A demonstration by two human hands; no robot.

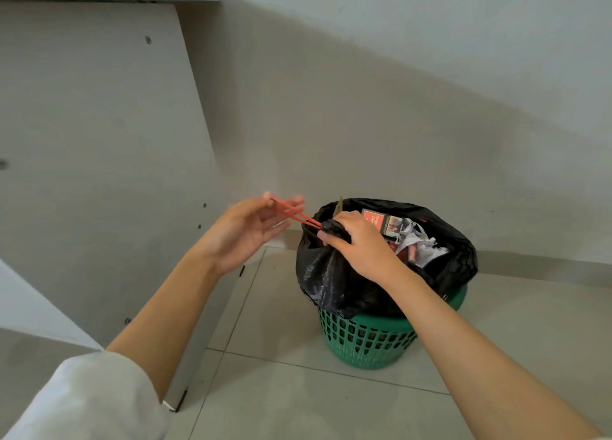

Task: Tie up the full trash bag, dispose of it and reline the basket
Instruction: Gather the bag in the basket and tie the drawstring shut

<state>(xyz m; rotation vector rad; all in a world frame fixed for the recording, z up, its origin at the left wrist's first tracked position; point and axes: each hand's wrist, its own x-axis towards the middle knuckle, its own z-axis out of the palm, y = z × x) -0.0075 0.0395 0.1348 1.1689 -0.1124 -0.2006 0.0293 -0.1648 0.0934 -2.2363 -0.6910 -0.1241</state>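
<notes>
A green lattice basket stands on the tiled floor with a black trash bag bulging out of its top. The bag's mouth is open, showing paper scraps and red packets. My right hand grips a bunched part of the bag's rim at its left side. A red drawstring runs taut from that bunch to my left hand, which pinches the loop between thumb and fingertips, up and to the left of the bag.
A grey furniture panel stands close on the left, its lower corner on the floor beside the basket. A pale wall runs behind. Light floor tiles spread in front of the basket and to its right.
</notes>
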